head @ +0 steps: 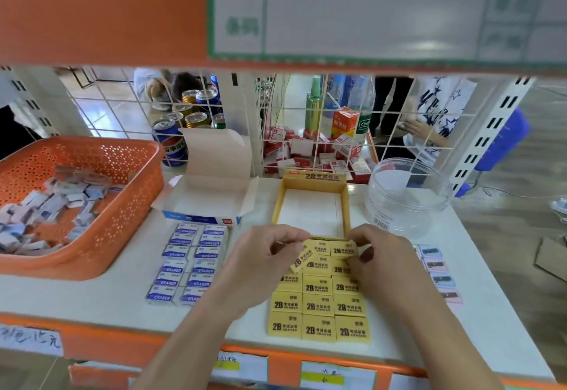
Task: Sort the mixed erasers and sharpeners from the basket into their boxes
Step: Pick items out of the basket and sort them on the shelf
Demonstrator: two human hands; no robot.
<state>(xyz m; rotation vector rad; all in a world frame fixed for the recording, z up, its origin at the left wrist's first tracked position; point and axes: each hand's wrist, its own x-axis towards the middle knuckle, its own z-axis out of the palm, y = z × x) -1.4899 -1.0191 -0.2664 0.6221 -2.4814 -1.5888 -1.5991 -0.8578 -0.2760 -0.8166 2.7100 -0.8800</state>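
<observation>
Head view: left hand (260,267) pinches tilted yellow eraser (302,259); right hand (383,264) pinches neighbouring eraser (343,250).

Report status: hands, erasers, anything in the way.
Both busy: left hand pinching tilted yellow eraser; right hand pinching top-row eraser. Ahead, yellow box open, empty. Nothing blocking.

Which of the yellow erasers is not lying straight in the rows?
The yellow eraser at the far left corner, which the left hand holds: it is turned slantwise, the others lie straight.
</observation>
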